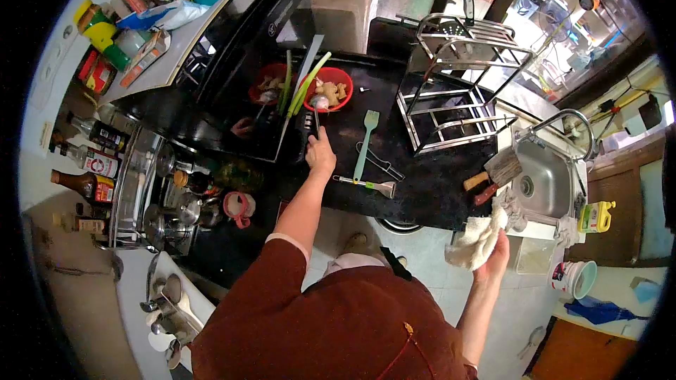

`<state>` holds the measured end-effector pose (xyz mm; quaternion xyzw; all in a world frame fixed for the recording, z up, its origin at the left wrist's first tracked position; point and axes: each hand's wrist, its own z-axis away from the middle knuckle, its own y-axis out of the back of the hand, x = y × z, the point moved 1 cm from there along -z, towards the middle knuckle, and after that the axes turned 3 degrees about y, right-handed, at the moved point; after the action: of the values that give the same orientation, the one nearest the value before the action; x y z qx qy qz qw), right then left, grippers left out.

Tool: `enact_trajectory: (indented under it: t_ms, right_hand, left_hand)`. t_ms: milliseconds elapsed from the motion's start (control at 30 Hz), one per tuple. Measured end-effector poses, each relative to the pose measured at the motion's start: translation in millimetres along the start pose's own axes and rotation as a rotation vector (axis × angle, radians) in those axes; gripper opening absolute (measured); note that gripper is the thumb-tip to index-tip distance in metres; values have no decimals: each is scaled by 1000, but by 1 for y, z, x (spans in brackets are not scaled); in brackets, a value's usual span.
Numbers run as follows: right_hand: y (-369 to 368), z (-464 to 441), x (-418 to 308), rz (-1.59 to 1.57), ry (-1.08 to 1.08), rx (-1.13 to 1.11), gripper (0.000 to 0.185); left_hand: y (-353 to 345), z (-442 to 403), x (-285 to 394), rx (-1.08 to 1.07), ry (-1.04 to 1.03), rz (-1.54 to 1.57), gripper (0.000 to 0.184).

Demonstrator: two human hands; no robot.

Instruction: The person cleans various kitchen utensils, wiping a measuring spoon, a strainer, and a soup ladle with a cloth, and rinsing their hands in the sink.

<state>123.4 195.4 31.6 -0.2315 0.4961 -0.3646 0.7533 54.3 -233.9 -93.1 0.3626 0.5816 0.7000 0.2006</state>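
My left hand (320,153) is closed around the handle of a metal utensil at the back of the black counter. The utensil's rounded end (320,102) rests at a red basket (348,102) that holds ginger and garlic. Green stalks (304,89) lean across the basket's left side. My right hand (494,257) grips a cream cloth (477,242) beyond the counter's front right edge. To the right of my left hand lie a green silicone brush (367,142), a peeler-like tool (384,188) and a wire whisk-like tool (380,163).
A metal rack (451,123) stands on the counter's right part. Two cleavers (503,169) lie near the sink (542,186). A pink mug (239,205) and a bottle (197,183) stand at the left. A dark glossy panel (239,70) rises behind the counter's left side.
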Motion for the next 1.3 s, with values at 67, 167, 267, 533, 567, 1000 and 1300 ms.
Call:
enact_trajectory:
  t_ms: [67, 167, 267, 533, 567, 1000, 1300]
  right_hand:
    - [6, -3, 0, -26, -18, -47, 36]
    - [18, -11, -2, -89, -45, -181, 37]
    - [-5, -8, -6, 27, 84, -151, 47]
    - [-53, -23, -34, -159, 109, -439, 47]
    - [-56, -27, -38, -215, 146, -400, 44]
    - [-104, -39, -73, 1646, 1059, -598, 42]
    - [-99, -39, -95, 1620, 798, -599, 38]
  left_hand:
    - [9, -2, 1, 23, 23, 91, 59]
    - [21, -2, -4, 132, 13, 386, 56]
    - [35, 18, -2, 250, -184, 585, 50]
    - [123, 125, 76, -636, -237, 1516, 47]
    - [130, 134, 85, -681, -259, 1511, 47]
    - [181, 183, 146, -1097, -744, 903, 45]
    - [197, 172, 156, -806, -1214, 663, 41]
